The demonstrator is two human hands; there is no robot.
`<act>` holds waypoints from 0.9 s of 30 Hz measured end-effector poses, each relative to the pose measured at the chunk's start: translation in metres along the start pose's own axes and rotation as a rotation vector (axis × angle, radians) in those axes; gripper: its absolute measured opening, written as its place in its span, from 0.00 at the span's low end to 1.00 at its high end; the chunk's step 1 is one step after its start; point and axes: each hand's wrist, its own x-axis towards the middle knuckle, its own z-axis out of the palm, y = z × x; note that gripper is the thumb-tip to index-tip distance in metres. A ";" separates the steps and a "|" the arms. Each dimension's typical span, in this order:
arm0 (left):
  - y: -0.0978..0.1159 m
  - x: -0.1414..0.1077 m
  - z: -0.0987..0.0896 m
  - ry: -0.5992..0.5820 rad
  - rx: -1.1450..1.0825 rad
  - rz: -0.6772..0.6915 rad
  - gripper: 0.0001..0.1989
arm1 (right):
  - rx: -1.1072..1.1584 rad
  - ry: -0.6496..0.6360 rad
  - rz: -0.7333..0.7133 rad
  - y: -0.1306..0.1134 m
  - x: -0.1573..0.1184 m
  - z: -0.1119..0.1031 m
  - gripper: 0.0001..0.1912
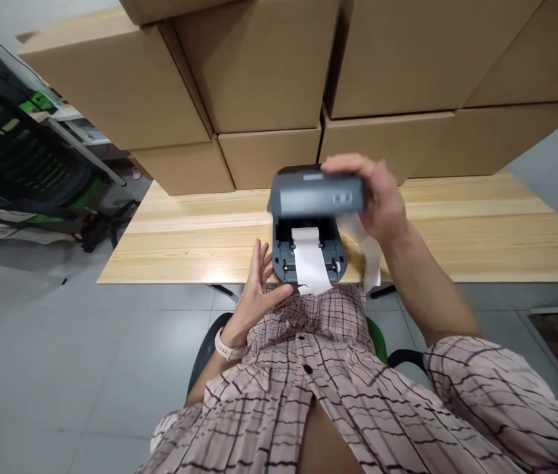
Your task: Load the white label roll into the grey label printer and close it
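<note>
A dark grey label printer (283, 257) sits at the table's front edge with its lid raised. My right hand (382, 197) grips the right side of the printer lid (318, 197), which is blurred by motion. Inside the body lies a white paper roll, and its paper strip (310, 263) runs forward over the front edge. Against the printer's left front side rests my left hand (259, 289), fingers spread and thumb near the paper's end. Another white paper strip (372, 260) hangs at the printer's right, below my right hand.
Large cardboard boxes (269, 79) are stacked along the back of the wooden table (195, 243). An office chair (17, 158) and a shelf stand at the left. Tiled floor (111, 355) lies below the table edge.
</note>
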 end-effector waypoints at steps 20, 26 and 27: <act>0.002 0.031 0.033 0.199 0.032 0.183 0.41 | -0.595 0.007 -0.112 0.003 -0.114 0.043 0.17; -0.010 -0.018 0.026 0.500 0.047 0.148 0.18 | -0.579 -0.042 -0.074 -0.002 -0.117 0.038 0.20; -0.009 -0.023 0.027 0.323 0.019 0.028 0.23 | -0.572 -0.040 -0.078 -0.002 -0.117 0.038 0.20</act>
